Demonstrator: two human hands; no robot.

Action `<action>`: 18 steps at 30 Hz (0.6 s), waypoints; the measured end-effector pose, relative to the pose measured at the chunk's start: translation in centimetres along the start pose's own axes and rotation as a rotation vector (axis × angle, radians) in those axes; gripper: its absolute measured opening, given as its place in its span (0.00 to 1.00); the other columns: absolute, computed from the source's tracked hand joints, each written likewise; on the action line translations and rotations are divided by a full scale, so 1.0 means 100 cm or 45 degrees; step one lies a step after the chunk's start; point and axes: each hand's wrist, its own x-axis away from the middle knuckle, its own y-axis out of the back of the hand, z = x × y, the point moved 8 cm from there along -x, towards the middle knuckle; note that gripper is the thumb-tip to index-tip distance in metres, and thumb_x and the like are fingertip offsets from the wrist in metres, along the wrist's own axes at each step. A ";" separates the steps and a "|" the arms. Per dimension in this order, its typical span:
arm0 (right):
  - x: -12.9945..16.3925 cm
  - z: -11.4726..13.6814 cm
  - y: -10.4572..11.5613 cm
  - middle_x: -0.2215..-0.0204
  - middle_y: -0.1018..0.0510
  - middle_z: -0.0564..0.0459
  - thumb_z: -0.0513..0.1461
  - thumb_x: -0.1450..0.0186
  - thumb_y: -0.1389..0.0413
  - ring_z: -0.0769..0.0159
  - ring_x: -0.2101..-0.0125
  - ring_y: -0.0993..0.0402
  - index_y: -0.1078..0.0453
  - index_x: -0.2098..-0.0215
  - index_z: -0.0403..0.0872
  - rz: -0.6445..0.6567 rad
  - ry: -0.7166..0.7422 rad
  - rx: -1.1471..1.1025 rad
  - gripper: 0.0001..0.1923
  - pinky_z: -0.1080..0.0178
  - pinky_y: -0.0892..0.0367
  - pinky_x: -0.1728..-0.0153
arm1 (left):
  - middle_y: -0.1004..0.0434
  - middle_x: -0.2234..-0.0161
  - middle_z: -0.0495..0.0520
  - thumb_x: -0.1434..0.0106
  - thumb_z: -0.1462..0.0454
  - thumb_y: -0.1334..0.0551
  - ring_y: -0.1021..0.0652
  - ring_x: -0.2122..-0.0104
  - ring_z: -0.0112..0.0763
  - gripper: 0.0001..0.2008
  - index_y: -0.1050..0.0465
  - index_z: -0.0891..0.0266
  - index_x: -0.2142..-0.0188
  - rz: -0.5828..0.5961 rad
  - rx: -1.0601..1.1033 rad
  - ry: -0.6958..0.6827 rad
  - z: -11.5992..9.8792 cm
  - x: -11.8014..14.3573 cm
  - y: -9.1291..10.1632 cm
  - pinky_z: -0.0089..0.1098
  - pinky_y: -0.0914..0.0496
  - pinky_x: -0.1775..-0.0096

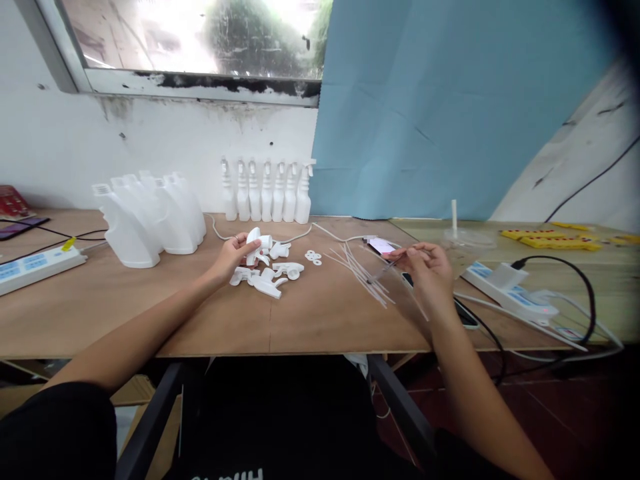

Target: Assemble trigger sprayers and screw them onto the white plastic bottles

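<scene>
A white trigger spray head (254,244) is held between the fingers and thumb of my left hand (234,257). Beneath and beside it, several more white spray heads (267,283) lie loose on the table. Small white ring washers (313,256) sit in a little cluster to their right. My right hand (427,267) is closed in a pinch on a thin grey stick-like item (383,271), whose exact kind I cannot make out. It points down-left over a scatter of thin clear dip tubes (357,270) on the table.
White bottles without heads (135,230) stand at the left; a row of bottles with spray heads (267,197) lines the wall. Power strips (37,267) with cables lie at both sides. A phone (467,317) rests beside my right forearm; yellow packets (553,239) lie far right.
</scene>
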 end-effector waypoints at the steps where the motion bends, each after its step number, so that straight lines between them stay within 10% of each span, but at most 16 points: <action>1: -0.002 -0.005 0.002 0.73 0.22 0.55 0.47 0.44 0.39 0.60 0.71 0.21 0.40 0.65 0.50 -0.014 -0.018 -0.020 0.17 0.53 0.27 0.59 | 0.26 0.72 0.49 0.48 0.52 0.30 0.28 0.80 0.26 0.21 0.32 0.63 0.63 0.003 -0.003 -0.004 -0.001 0.000 0.000 0.28 0.33 0.78; 9: -0.010 0.009 0.033 0.81 0.32 0.62 0.47 0.48 0.38 0.69 0.82 0.34 0.40 0.66 0.50 -0.291 0.047 -0.013 0.19 0.62 0.32 0.72 | 0.26 0.72 0.50 0.48 0.52 0.30 0.28 0.80 0.26 0.21 0.32 0.64 0.63 -0.029 -0.001 -0.008 -0.005 0.001 0.001 0.28 0.33 0.78; 12: -0.008 0.030 0.060 0.80 0.32 0.58 0.49 0.45 0.41 0.69 0.80 0.37 0.34 0.69 0.48 -0.388 0.054 0.583 0.13 0.62 0.37 0.73 | 0.26 0.71 0.50 0.48 0.51 0.30 0.28 0.80 0.26 0.21 0.32 0.63 0.65 -0.023 -0.015 -0.016 -0.005 0.001 0.002 0.28 0.32 0.77; 18: 0.022 0.020 0.095 0.83 0.28 0.47 0.57 0.44 0.43 0.49 0.77 0.30 0.34 0.81 0.54 0.110 -0.268 1.826 0.19 0.54 0.39 0.74 | 0.25 0.71 0.50 0.49 0.50 0.30 0.27 0.79 0.26 0.22 0.32 0.63 0.64 -0.030 -0.020 0.002 -0.004 0.000 0.003 0.28 0.32 0.77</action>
